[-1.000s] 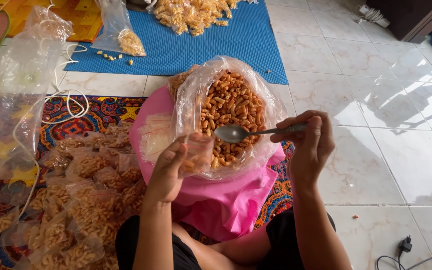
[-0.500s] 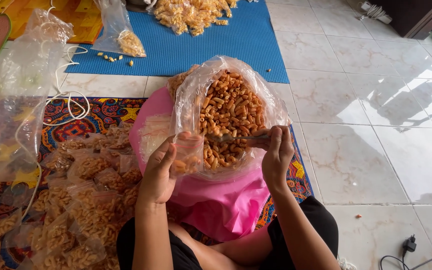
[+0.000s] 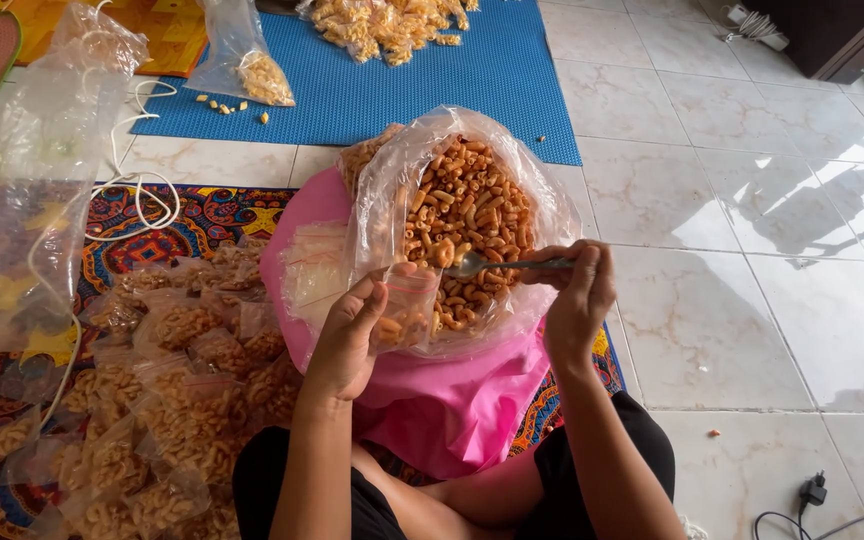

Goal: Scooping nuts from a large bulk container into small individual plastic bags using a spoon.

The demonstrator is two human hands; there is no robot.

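1. The left hand (image 3: 352, 335) pinches a small clear pouch (image 3: 404, 310) open at the rim of the big bag (image 3: 462, 215) of fried macaroni, which sits on pink cloth (image 3: 452, 410) in the person's lap.
2. The right hand (image 3: 577, 300) is closed on a spoon (image 3: 482, 264), its bowl loaded over the heap.
3. Done well: keep the pouch mouth wide and just under the spoon, and tip slowly (spills look likely).
4. Filled pouches (image 3: 182, 390) lie piled at left on the patterned rug (image 3: 202, 215); another clear bag (image 3: 242, 55) rests on the blue mat (image 3: 432, 85).
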